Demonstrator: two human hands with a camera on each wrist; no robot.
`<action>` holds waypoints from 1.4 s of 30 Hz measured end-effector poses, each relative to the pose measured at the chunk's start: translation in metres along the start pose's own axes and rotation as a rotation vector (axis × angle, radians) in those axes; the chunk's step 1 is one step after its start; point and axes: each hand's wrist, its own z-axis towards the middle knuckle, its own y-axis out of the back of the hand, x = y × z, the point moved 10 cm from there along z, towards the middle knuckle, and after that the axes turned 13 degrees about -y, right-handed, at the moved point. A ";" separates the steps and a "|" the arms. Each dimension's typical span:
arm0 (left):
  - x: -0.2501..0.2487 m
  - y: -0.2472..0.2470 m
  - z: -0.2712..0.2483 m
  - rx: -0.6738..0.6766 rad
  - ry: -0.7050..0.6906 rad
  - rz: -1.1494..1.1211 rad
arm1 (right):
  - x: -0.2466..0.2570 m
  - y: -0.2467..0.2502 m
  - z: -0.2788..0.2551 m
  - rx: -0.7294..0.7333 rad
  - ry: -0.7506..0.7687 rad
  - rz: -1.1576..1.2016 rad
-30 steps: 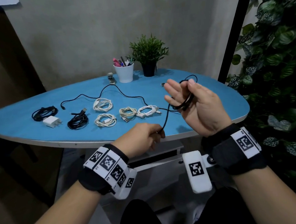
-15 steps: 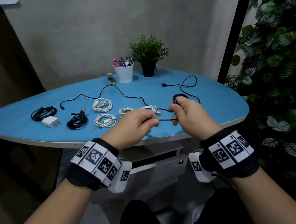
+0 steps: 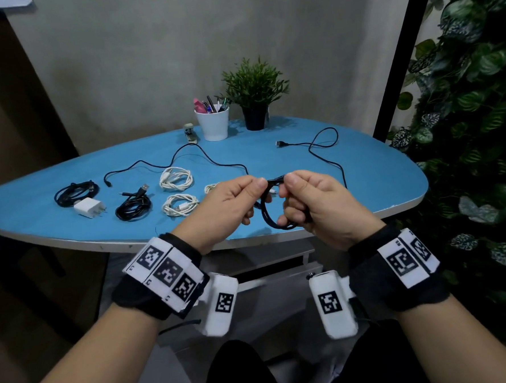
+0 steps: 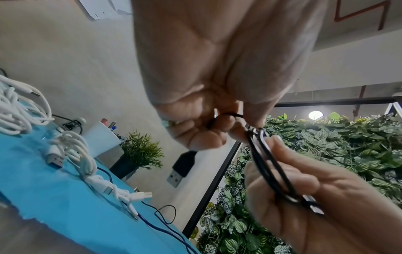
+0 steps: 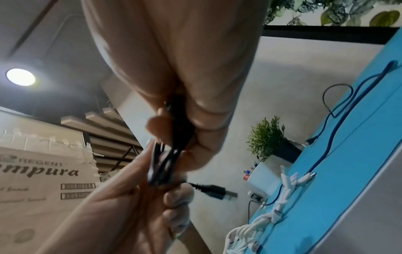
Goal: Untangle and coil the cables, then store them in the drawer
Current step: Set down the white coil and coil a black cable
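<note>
A small black cable coil (image 3: 269,215) hangs between my two hands above the near edge of the blue table (image 3: 378,183). My right hand (image 3: 285,186) grips the loops (image 5: 167,163) in its curled fingers. My left hand (image 3: 258,185) pinches the cable's end strand at the top of the coil (image 4: 267,163). A black USB plug (image 4: 182,167) sticks out from under the left fingers, and the plug (image 5: 215,190) also shows in the right wrist view. A white drawer unit (image 3: 283,273) stands under the table, showing a dark gap.
Loose black cables (image 3: 189,146) (image 3: 324,141) snake across the table. To the left lie two black coils (image 3: 75,193) (image 3: 132,207), a white charger (image 3: 88,208) and white coils (image 3: 175,178) (image 3: 180,205). A pen cup (image 3: 213,125), a potted plant (image 3: 255,102) and a stapler (image 3: 189,133) stand at the back.
A second ago my right hand was raised, palm open, with loops round its fingers while the left pulled the cable low. Both hands have come together, holding the small coil between them.
</note>
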 end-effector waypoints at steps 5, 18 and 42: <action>0.007 0.013 0.000 -0.116 0.034 -0.004 | 0.000 0.015 -0.003 -0.124 0.028 -0.154; 0.011 0.030 0.002 -0.211 -0.017 0.230 | 0.018 0.036 -0.012 -0.295 0.107 -0.133; 0.024 -0.027 -0.012 -0.085 0.319 -0.468 | 0.021 0.047 -0.009 -0.504 0.198 -0.394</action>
